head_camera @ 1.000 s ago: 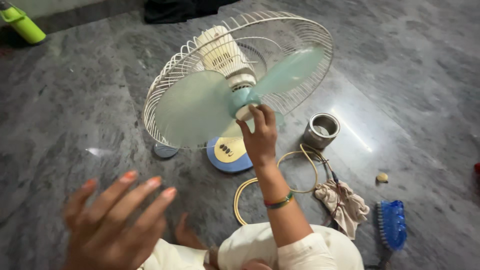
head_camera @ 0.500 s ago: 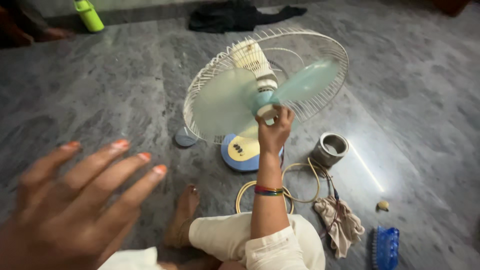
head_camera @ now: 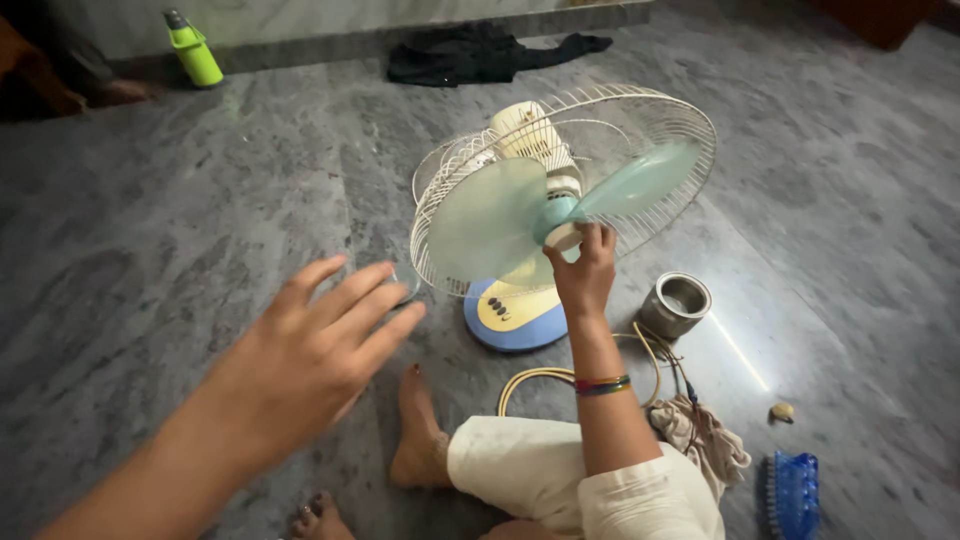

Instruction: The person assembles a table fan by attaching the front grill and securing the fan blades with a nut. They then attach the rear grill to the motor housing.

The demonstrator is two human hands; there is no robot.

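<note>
With your right hand [head_camera: 585, 270] pinched on the hub cap [head_camera: 564, 236] at the centre of the pale green blades [head_camera: 490, 220], grip firmly and bring your open, empty left hand [head_camera: 310, 360] across to steady the wire guard [head_camera: 660, 120].

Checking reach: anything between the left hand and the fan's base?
Nothing visible. The left hand hovers open over bare floor, and the gap to the fan's blue base shows only floor. The right hand is at the blade hub.
</note>
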